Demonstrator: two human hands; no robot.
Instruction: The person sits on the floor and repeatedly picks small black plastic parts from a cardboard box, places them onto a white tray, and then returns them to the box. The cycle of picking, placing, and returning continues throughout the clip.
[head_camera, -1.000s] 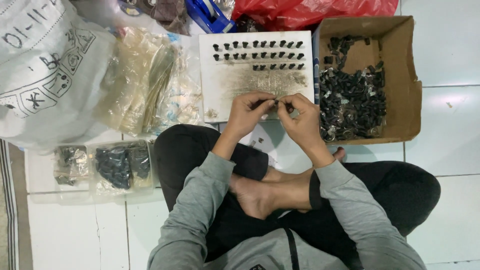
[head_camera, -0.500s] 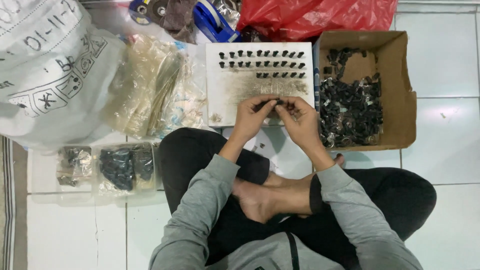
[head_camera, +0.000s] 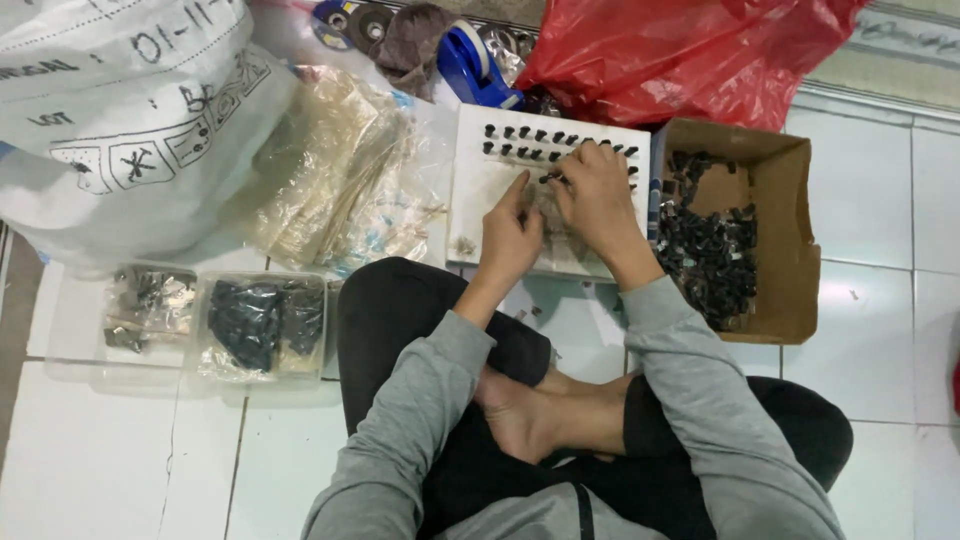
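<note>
A white foam board (head_camera: 470, 235) lies on the floor in front of my crossed legs, with rows of small black parts (head_camera: 520, 133) stuck in along its far edge. My right hand (head_camera: 598, 200) reaches over the board and pinches a small black part (head_camera: 549, 180) at the second row. My left hand (head_camera: 510, 240) rests palm down on the board just left of it, with the index finger stretched toward that part. Its palm side is hidden. An open cardboard box (head_camera: 790, 240) of loose black parts (head_camera: 705, 250) stands right of the board.
A large white sack (head_camera: 120, 110) and a heap of clear plastic bags (head_camera: 340, 180) lie at the left. Clear tubs (head_camera: 250, 325) with dark parts sit near my left knee. A red plastic bag (head_camera: 680, 55) and a blue tape dispenser (head_camera: 470, 65) lie beyond the board.
Both hands moved away from me, from the board's near part up to the rows of parts. They were pinched together before; now the left hand lies flat and the right pinches alone.
</note>
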